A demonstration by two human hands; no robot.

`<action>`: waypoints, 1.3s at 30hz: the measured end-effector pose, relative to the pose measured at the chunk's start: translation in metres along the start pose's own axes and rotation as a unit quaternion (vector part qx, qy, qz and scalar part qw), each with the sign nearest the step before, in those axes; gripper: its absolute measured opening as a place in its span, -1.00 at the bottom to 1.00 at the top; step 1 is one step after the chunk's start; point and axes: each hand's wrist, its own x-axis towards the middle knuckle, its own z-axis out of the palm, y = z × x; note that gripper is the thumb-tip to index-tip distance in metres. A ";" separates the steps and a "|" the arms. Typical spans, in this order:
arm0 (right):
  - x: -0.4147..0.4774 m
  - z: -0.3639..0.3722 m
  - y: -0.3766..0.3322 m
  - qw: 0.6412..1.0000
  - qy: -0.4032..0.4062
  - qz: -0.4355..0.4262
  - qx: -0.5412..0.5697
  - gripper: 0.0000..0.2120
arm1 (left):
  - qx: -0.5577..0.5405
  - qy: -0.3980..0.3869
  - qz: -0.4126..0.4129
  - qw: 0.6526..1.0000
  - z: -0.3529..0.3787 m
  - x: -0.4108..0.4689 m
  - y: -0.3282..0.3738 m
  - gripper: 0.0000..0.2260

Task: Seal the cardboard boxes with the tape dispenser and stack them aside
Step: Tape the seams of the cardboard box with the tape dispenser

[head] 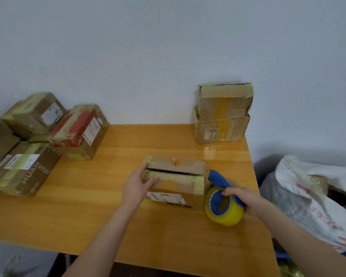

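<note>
Head view of a sealing bench. A small brown cardboard box (pixel 176 180), bearing a white label on its near face and a strip of yellowish tape along its upper near edge, lies centrally on the orange wooden table (pixel 108 196); a dark slit shows between its top flaps. The left hand (pixel 137 183) holds the left end of this box, thumb laid across the taped edge and the remaining fingers, held together, over the top corner. Just right of the box, touching or nearly touching its right end, the right hand (pixel 242 198) grips the blue tape dispenser with a yellow tape roll (pixel 224 204), fingers curled round the blue handle and one fingertip hooked at the roll's core. Behind and to the right of the box, against the pale wall, stands a stack of 2 taped cardboard boxes (pixel 224 112). Well to the left of the box lies a pile of taped, labelled cartons (pixel 38 140). Far right of the box, off the table, sits a white plastic sack (pixel 308 196).
</note>
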 end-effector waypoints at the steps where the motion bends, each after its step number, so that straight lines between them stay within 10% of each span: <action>1: -0.004 -0.002 -0.002 1.000 -0.001 -0.008 -0.001 -0.60 | 0.011 -0.008 0.003 1.000 -0.001 0.001 -0.001 -0.38; 8: -0.056 -0.033 -0.070 0.978 0.094 -0.182 -0.027 -0.46 | 0.050 -0.014 0.030 0.998 0.001 0.000 -0.005 -0.42; 13: -0.095 0.013 -0.122 0.951 0.016 -0.280 -0.132 -0.47 | 0.025 -0.009 0.038 0.999 0.005 -0.008 -0.001 -0.41; 27: -0.081 0.088 -0.139 0.908 -0.061 -0.316 -0.267 -0.40 | -0.012 -0.032 0.065 0.997 0.001 -0.007 -0.002 -0.42; 35: -0.072 0.083 -0.137 0.910 -0.083 -0.308 -0.264 -0.38 | -0.196 0.016 -0.005 0.980 -0.020 0.015 0.006 -0.75; 39: -0.073 0.078 -0.135 0.912 -0.100 -0.305 -0.256 -0.35 | -0.394 -0.122 -0.113 0.904 -0.042 0.021 0.035 -0.62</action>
